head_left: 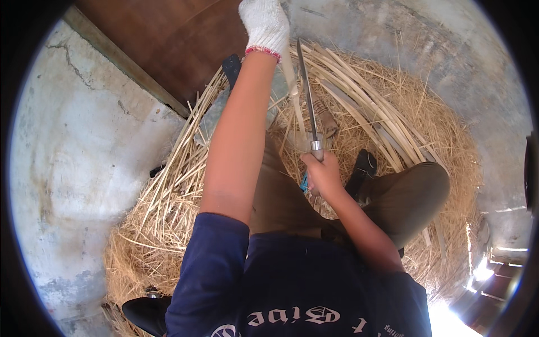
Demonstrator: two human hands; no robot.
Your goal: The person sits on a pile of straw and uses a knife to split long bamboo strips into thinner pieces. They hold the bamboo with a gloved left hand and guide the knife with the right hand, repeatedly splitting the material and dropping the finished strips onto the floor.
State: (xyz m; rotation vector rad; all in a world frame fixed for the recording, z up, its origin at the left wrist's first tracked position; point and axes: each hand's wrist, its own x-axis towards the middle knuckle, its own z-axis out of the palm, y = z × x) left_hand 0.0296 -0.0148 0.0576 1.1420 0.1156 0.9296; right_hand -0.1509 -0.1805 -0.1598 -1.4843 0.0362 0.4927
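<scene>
My left hand [266, 25], in a white knitted glove with a red-edged cuff, is stretched far ahead at the top of the view. It is closed around a long pale strip of what looks like bamboo [294, 92], which runs from the glove back toward my lap. My bare right hand [324, 173] grips the handle of a knife [309, 101] between my knees. The long narrow blade points up and away, close beside the strip. Something small and blue [304, 182] shows by my right fingers.
Fine straw-coloured shavings [449, 146] lie thickly around my crossed legs. Split strips [370, 101] are bundled at the right, with more strips [185, 151] at the left. A ridged brown object [324, 117] lies ahead. Worn walls [95, 157] and a brown panel [163, 45] enclose the spot.
</scene>
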